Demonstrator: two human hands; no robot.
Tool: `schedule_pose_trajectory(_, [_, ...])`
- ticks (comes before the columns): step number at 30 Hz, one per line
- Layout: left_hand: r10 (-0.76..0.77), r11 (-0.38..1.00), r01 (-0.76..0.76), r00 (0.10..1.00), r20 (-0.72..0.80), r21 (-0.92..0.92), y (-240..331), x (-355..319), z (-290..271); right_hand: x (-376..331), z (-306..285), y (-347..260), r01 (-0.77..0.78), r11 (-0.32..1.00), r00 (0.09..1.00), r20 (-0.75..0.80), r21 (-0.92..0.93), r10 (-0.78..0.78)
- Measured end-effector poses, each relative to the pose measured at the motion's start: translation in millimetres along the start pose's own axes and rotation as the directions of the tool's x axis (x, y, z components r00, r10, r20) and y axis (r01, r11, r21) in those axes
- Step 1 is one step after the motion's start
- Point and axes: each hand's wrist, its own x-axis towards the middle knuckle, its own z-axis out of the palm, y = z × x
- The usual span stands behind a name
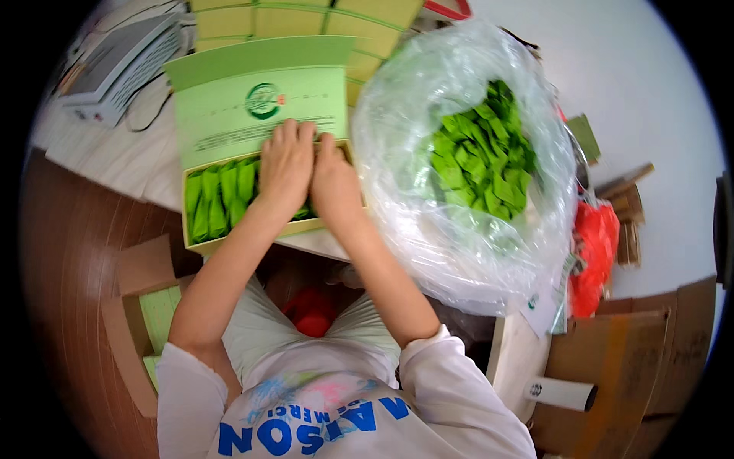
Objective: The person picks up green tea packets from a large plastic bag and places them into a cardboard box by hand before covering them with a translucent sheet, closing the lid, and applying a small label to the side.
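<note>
An open light-green box (191,243) lies at the table's near edge, its printed lid (222,115) standing up at the back. Upright green packets (220,200) form a row in its left part. My left hand (287,164) reaches over the right part, fingers bent down together and tips out of sight. Right beside it, touching, my right hand (333,180) curls its fingers down at the box's right end. Both hands cover whatever is under them. To the right stands a big clear plastic bag (405,222) with many loose green packets (489,161) inside.
Stacked yellow-green boxes (290,21) stand behind the lid. A grey-white device (126,61) with cables sits at the far left. On the floor at left is an open carton (126,336) holding green boxes. A red plastic bag (595,245) and large cartons (634,359) are at right.
</note>
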Motion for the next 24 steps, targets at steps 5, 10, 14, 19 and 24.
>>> schedule_pose_trajectory(5, [0.011,0.995,0.000,0.995,0.103,-0.104,2,-2,-5,-9,-17,-6,0.045,0.999,0.998,-0.049,-0.028,-0.046])
schedule_pose_trajectory(10, [-0.016,0.978,0.040,0.993,0.117,-0.205,-2,-9,-9,-19,-88,-19,0.296,0.917,0.951,-0.176,0.268,-0.256])
schedule_pose_trajectory(14, [-0.051,0.953,0.084,0.992,0.118,-0.290,1,-6,-13,1,-141,48,0.269,0.963,0.927,-0.276,0.011,-0.255])
schedule_pose_trajectory(19, [-0.053,0.952,0.092,0.989,0.137,-0.294,0,-7,-11,-19,-205,182,-0.203,0.797,0.978,-0.074,-0.569,0.197])
schedule_pose_trajectory(24, [-0.039,0.951,0.085,0.987,0.159,-0.296,0,-9,-14,-93,-261,231,-0.384,0.575,0.732,0.142,-0.723,0.667])
